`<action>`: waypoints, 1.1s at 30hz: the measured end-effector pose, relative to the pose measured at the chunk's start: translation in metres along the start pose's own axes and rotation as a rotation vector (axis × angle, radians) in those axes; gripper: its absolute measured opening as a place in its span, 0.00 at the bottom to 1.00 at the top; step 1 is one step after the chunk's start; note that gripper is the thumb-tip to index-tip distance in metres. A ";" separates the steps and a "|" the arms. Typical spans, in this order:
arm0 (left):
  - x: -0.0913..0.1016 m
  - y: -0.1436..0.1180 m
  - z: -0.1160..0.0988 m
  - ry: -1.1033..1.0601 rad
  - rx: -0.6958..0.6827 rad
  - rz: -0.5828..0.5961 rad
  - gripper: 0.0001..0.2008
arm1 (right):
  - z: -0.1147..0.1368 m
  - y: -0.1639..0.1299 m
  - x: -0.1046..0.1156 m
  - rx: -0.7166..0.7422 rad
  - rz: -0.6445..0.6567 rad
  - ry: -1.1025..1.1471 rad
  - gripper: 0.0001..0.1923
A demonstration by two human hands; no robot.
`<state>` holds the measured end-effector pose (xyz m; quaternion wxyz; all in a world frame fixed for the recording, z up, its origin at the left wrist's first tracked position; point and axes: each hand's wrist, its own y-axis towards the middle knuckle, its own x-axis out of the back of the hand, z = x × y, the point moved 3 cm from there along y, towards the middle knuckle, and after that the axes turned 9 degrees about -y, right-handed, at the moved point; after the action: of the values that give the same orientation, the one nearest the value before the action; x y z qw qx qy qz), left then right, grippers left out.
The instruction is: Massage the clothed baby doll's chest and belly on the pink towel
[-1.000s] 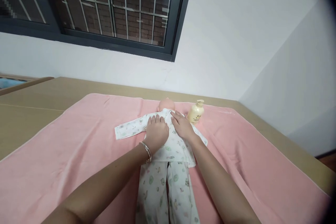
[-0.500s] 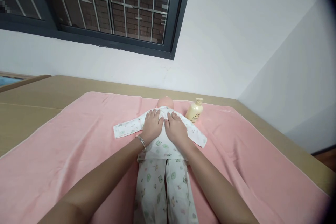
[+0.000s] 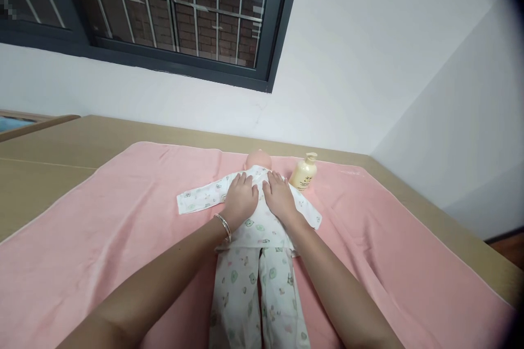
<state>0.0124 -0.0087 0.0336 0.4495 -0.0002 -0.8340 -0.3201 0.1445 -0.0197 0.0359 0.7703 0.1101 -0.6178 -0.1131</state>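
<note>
One baby doll in white printed cotton clothes (image 3: pixel 256 240) lies mid-towel on one pink terry towel (image 3: pixel 102 240), left hand (image 3: pixel 239 199) and right hand (image 3: pixel 279 198) pressing flat-fingered, gripping nothing, one cream plastic pump bottle (image 3: pixel 303 173) near the towel's far edge.

We seem to be in a plain room set up for baby-care practice. A pink towel (image 3: pixel 123 240) covers a tan table (image 3: pixel 49 174) pushed into the corner of white walls (image 3: pixel 368 65). A doll (image 3: pixel 256 240) in printed pyjamas lies on it, a lotion bottle (image 3: pixel 303 173) near its head. A barred window (image 3: pixel 164 11) faces brick.
</note>
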 end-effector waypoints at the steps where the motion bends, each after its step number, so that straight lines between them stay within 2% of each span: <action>1: -0.002 0.001 0.003 -0.014 0.011 -0.016 0.21 | 0.001 -0.001 0.000 -0.003 -0.005 -0.009 0.28; 6: -0.011 0.001 0.011 -0.061 0.037 -0.039 0.23 | 0.002 -0.002 0.002 0.000 -0.045 -0.058 0.27; 11: -0.004 -0.003 0.004 -0.022 0.004 -0.025 0.23 | 0.014 -0.008 0.010 0.008 -0.149 -0.201 0.24; 15: 0.002 0.003 0.006 -0.036 -0.068 0.016 0.21 | 0.031 -0.022 0.022 0.007 -0.082 -0.257 0.22; 18: 0.003 0.015 0.020 -0.121 -0.016 0.085 0.21 | 0.044 -0.032 0.033 0.034 -0.016 -0.272 0.18; 21: 0.002 0.019 0.025 -0.116 0.050 0.150 0.24 | 0.044 -0.032 0.038 0.053 0.029 -0.212 0.19; 25: 0.006 0.003 -0.001 0.067 0.059 0.160 0.25 | 0.018 -0.012 0.024 0.046 0.067 -0.054 0.26; 29: 0.014 -0.014 -0.029 0.234 -0.026 0.194 0.24 | -0.003 0.002 0.009 0.068 0.040 0.047 0.27; 31: 0.016 -0.012 -0.029 0.226 -0.057 0.243 0.23 | 0.001 -0.002 0.010 0.065 0.000 0.014 0.26; 33: 0.018 -0.002 -0.016 0.167 -0.045 0.281 0.24 | 0.014 -0.011 0.015 0.037 -0.036 -0.068 0.24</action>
<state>0.0134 -0.0242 0.0519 0.5576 -0.1003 -0.7781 -0.2713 0.1338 -0.0349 0.0494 0.7446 0.1315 -0.6435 -0.1194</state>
